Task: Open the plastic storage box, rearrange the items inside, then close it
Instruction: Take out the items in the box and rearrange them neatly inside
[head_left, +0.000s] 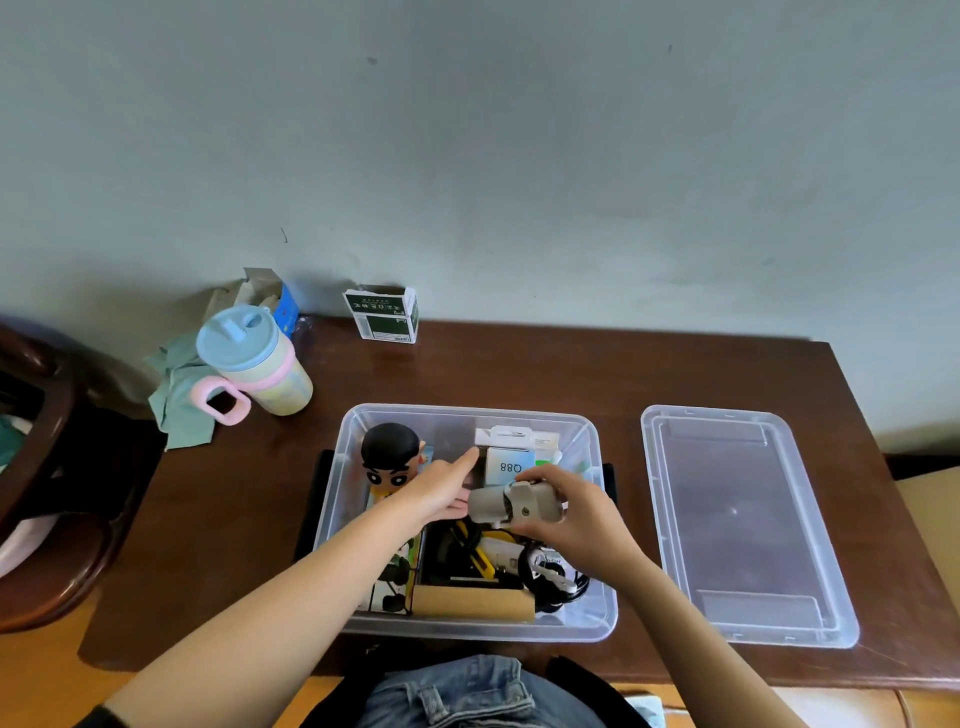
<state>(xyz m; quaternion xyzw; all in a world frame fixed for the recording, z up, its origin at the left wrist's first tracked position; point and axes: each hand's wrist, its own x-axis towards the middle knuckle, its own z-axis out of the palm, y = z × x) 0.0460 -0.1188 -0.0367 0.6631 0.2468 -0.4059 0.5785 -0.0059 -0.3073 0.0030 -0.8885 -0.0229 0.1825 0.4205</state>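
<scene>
The clear plastic storage box (358, 621) stands open on the brown table, its lid (748, 525) lying flat to the right. Inside are a cartoon figurine (387, 457) at the back left, white cartons (511, 452) at the back, a brown cardboard box (472, 603) at the front, and black cables with a yellow item (483, 564). My right hand (582, 514) grips a grey cylindrical gadget (511, 504) above the box's middle. My left hand (441, 488) touches the gadget's left end, its index finger stretched toward the cartons.
A pastel cup (254, 364) with a pink handle stands at the table's back left beside a green cloth (176, 395) and a blue carton (283, 304). A green-and-white carton (384, 314) stands against the wall. A dark wooden chair (47, 467) is at the left.
</scene>
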